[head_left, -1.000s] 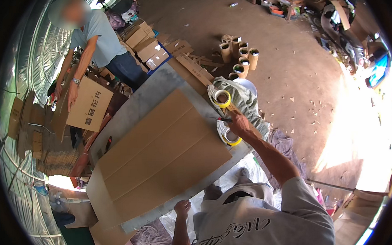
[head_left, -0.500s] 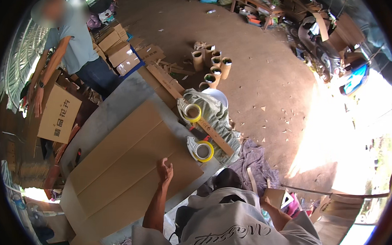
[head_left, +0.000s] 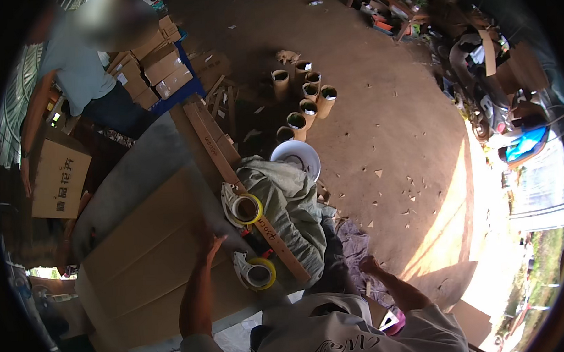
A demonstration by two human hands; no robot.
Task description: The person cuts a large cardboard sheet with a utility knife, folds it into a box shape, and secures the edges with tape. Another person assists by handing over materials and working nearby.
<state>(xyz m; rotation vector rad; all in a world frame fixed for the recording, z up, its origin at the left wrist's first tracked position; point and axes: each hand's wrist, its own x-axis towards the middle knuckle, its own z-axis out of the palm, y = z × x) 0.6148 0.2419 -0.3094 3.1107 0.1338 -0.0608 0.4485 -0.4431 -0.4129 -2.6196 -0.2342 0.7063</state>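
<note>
A person in a grey shirt [head_left: 358, 330] is standing at a grey table [head_left: 130, 151], the right hand [head_left: 369, 265] hanging beyond its edge near a crumpled purple cloth [head_left: 354, 237]. Its fingers are curling inward; from where I am watching, I cannot tell whether they are gripping anything. The left hand [head_left: 212, 239] is hovering over or touching a creased cardboard sheet [head_left: 150, 260], which is lying flat across the tabletop; blur is smearing the fingers, so I cannot tell how wide they are spreading. Just beside that hand, two tape dispensers with yellow-rimmed rolls are sitting at the table's edge, a black-and-red tool [head_left: 256, 241] partly hiding between them. A long wooden strip [head_left: 287, 256] is running past them, against a rumpled green tarp [head_left: 299, 216] that is covering part of a white bucket [head_left: 309, 156]. Farther off, cardboard tubes [head_left: 281, 85] are standing clustered on the floor. At left, a co-worker [head_left: 79, 71], face blurred out, is standing behind a printed carton [head_left: 62, 176], shadow swallowing much of that corner.
</note>
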